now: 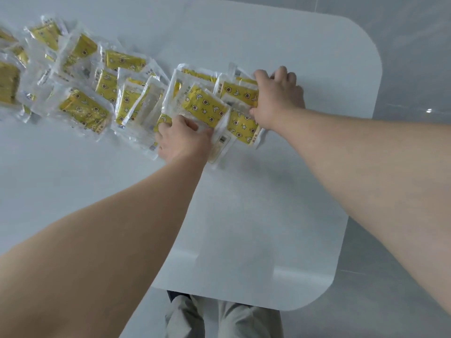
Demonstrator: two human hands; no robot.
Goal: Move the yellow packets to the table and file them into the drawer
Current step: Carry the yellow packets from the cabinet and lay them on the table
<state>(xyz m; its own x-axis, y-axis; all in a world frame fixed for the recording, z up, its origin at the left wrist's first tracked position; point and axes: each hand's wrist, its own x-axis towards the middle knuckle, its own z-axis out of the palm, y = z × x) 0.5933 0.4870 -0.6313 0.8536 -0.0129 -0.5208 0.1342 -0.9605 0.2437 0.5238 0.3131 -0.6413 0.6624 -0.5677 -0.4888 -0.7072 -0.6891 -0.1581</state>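
Several yellow packets in clear plastic wrap lie scattered in a band across the white table (244,215), from the far left to the middle. The nearest bunch of yellow packets (207,107) sits between my hands. My left hand (181,140) holds the near edge of that bunch, fingers curled over the wrap. My right hand (275,96) grips the right side of the bunch, with its thumb on a lower packet (241,128) and its fingers curled over the top one. No drawer is in view.
More yellow packets (83,111) spread away to the left edge of the view. The table's rounded right edge (375,69) borders grey floor. My legs in grey trousers (219,318) stand at the table's near edge.
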